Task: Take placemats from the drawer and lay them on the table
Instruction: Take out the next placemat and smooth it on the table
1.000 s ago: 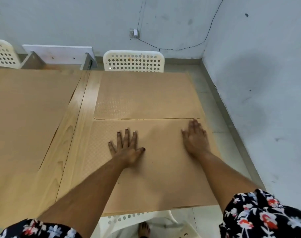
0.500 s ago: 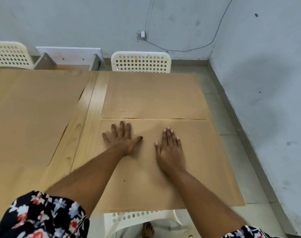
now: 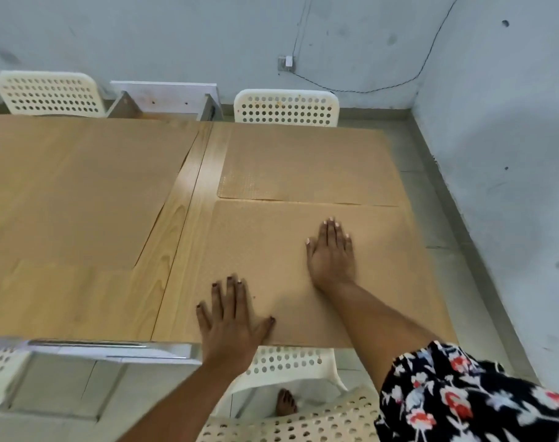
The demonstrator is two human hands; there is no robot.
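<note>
Hands pressing a placemat flat

Left hand (image 3: 230, 327) and right hand (image 3: 332, 253) are lying open, fingers spread, gripping nothing, on the near placemat (image 3: 383, 282).

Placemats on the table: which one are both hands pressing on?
The near right placemat, closest to the person. The left hand and right hand lie flat on it; the far right placemat and the left placemat are untouched.

I am wearing a black floral sleeve (image 3: 482, 393); tan dotted placemats (image 3: 303, 164) are covering my pale wood-grain table (image 3: 176, 250); white perforated chairs (image 3: 286, 106) are standing around.
</note>
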